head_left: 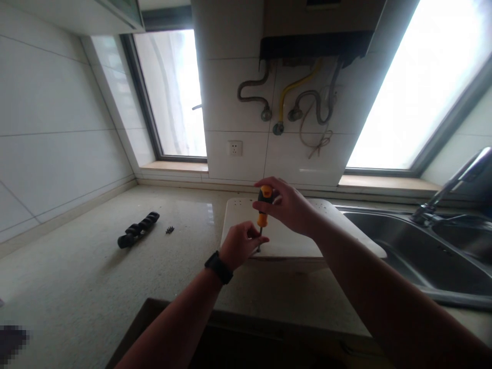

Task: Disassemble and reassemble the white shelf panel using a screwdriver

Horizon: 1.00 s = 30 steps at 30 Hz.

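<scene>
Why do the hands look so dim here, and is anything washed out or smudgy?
Head view: the left window and right window glare almost white, probably why the right hand and left hand look dim; head view: the black pieces cast a soft shadow on the counter; head view: a dark patch at lower left is pixelated, so unreadable.

No lettering, brand or number is legible, with a dark marking (267, 193) on the handle of the orange-and-black screwdriver (263, 221), just off centre toward three o'clock, too small to read.
</scene>
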Each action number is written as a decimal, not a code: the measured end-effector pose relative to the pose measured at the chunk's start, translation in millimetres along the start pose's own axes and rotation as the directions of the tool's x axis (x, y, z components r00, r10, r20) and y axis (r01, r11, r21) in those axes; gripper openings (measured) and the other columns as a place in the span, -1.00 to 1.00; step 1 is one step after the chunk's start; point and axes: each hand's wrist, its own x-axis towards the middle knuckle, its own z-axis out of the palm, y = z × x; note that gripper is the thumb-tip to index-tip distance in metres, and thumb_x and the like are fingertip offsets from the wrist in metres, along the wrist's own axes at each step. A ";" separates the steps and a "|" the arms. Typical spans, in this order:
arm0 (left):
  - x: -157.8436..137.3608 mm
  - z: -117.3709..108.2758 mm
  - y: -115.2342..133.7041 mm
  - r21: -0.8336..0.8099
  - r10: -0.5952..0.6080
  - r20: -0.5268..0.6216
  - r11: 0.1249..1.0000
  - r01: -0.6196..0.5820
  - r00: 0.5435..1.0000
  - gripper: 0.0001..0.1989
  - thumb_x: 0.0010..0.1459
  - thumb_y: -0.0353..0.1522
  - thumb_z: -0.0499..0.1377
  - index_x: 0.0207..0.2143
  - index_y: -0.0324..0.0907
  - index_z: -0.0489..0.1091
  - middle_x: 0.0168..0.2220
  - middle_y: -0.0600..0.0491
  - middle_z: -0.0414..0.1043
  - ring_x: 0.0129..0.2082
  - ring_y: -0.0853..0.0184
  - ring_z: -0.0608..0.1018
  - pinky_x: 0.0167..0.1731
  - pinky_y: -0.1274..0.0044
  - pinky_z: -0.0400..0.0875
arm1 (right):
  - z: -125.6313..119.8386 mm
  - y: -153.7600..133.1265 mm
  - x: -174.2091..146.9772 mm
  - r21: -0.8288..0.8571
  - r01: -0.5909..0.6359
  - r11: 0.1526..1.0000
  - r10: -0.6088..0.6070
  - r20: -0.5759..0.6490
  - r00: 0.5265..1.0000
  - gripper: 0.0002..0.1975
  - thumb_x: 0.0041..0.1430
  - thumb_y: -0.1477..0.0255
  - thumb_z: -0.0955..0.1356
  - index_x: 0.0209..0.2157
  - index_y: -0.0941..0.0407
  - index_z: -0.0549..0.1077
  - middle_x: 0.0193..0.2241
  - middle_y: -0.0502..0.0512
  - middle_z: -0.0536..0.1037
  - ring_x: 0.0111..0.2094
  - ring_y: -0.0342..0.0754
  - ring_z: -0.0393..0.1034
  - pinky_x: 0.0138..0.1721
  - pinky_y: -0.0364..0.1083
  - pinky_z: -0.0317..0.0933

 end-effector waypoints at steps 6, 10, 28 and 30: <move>0.8 -1.2 -4.3 -0.025 0.022 0.028 0.999 -0.022 0.999 -0.67 0.02 -0.18 0.42 -0.34 -0.20 0.42 -0.40 0.08 0.52 -0.44 0.37 0.50 -0.40 0.54 0.35 | -2.0 0.4 0.9 0.090 -0.040 0.995 0.040 -0.003 0.999 -0.50 0.02 0.41 0.49 0.02 0.07 0.36 -0.22 0.06 0.48 -0.37 -0.10 0.44 -0.31 -0.05 0.39; -1.0 -7.8 -6.6 -0.124 0.079 0.190 0.991 -0.056 0.979 -0.70 0.20 -0.24 0.28 -0.06 -0.19 0.50 -0.06 -0.07 0.59 -0.10 0.23 0.60 -0.09 0.42 0.45 | -4.2 4.6 -0.4 0.183 0.008 0.983 -0.016 0.043 0.999 -0.45 0.01 0.50 0.45 0.06 0.07 0.31 -0.16 0.11 0.47 -0.25 -0.05 0.49 -0.19 -0.01 0.44; 1.4 -1.7 2.1 -0.026 -0.044 0.060 0.999 0.045 0.997 -0.68 0.01 -0.20 0.42 -0.51 -0.22 0.41 -0.53 0.11 0.47 -0.50 0.40 0.46 -0.44 0.55 0.26 | -3.7 -0.3 -5.2 0.076 0.045 0.996 -0.051 0.083 0.995 -0.51 0.13 0.43 0.37 0.12 0.06 0.31 0.02 0.20 0.48 -0.09 0.01 0.47 -0.05 0.05 0.37; 1.5 -0.2 1.3 -0.006 -0.038 0.041 0.999 0.039 0.998 -0.63 -0.01 -0.16 0.43 -0.51 -0.21 0.37 -0.57 0.15 0.39 -0.54 0.43 0.39 -0.49 0.56 0.21 | -3.8 -1.3 -5.4 0.005 0.032 0.999 -0.033 0.062 0.998 -0.51 0.15 0.34 0.40 0.12 0.06 0.31 -0.07 0.17 0.50 -0.17 0.00 0.46 -0.13 0.02 0.37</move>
